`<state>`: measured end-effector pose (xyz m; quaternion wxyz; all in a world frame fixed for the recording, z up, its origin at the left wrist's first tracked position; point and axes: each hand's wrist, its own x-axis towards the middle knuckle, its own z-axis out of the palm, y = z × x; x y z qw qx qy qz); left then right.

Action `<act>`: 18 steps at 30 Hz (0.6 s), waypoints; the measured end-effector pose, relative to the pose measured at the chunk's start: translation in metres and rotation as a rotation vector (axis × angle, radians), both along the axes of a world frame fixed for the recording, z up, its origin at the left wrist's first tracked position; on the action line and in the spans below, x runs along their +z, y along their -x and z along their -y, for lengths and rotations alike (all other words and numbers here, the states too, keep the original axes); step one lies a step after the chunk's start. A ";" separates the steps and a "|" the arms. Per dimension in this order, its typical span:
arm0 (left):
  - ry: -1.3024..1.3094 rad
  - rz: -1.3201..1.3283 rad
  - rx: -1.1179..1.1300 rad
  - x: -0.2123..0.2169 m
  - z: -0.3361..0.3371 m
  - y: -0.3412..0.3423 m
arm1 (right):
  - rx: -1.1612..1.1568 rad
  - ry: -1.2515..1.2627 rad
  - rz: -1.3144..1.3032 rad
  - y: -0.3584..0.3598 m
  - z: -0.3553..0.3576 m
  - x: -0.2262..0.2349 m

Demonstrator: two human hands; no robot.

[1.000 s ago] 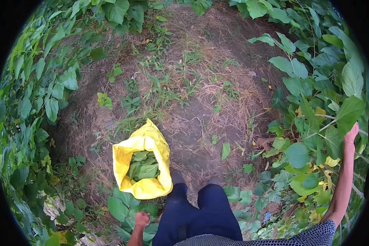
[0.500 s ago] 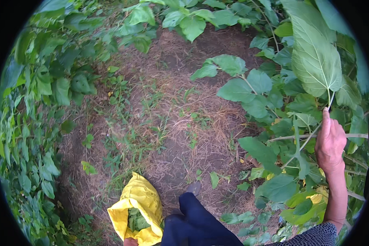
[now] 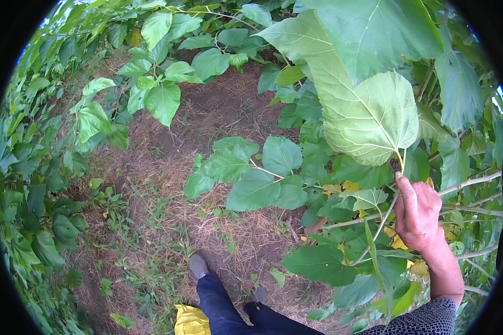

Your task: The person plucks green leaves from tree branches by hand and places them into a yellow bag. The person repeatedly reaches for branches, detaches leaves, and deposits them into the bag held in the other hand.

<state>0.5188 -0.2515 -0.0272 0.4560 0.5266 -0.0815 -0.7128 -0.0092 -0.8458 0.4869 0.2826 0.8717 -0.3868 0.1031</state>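
My right hand (image 3: 416, 215) is raised among the branches at the right, its fingers pinched round the stalks of large green leaves (image 3: 369, 117). The pale, veined underside of one leaf faces me, and it spreads up and left from my fingertips. Behind and below the hand run thin, bare branches (image 3: 469, 181) of the leafy bush. At the bottom edge, beside my leg, part of a yellow sack (image 3: 191, 321) shows; its mouth is out of sight. My left hand is outside the picture.
Dense foliage (image 3: 33, 223) lines the left side, and a leafy branch (image 3: 251, 170) reaches over the path from the right. The ground (image 3: 218, 111) bears dry straw and small weeds. My grey shoe (image 3: 198, 266) stands on it near the bottom.
The view has shifted forward and right, and one foot has stepped ahead. My left hand and most of the yellow sack have left the picture. My right hand keeps its hold on the leaves.
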 end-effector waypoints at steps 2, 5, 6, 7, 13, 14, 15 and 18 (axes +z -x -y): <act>0.282 0.220 -0.174 -0.013 0.033 -0.021 | -0.096 -0.013 -0.032 0.008 0.002 -0.004; 0.596 0.539 -0.342 -0.027 0.100 -0.061 | -0.180 0.026 -0.103 0.006 0.004 -0.009; 0.557 0.587 -0.388 -0.037 0.136 -0.074 | -0.224 0.035 -0.117 0.000 0.001 -0.007; 0.449 0.648 -0.442 -0.044 0.176 -0.091 | -0.265 0.046 -0.116 -0.005 -0.001 -0.009; 0.072 0.844 -0.704 -0.068 0.436 -0.150 | -0.566 -0.010 -0.117 -0.037 -0.023 -0.019; 0.087 0.859 -0.729 -0.060 0.472 -0.154 | -0.613 -0.026 -0.090 -0.040 -0.032 -0.023; 0.103 0.858 -0.754 -0.055 0.504 -0.151 | -0.663 -0.040 -0.074 -0.046 -0.040 -0.022; 0.177 0.881 -0.829 -0.031 0.578 -0.147 | -0.682 0.013 -0.041 -0.060 -0.064 -0.030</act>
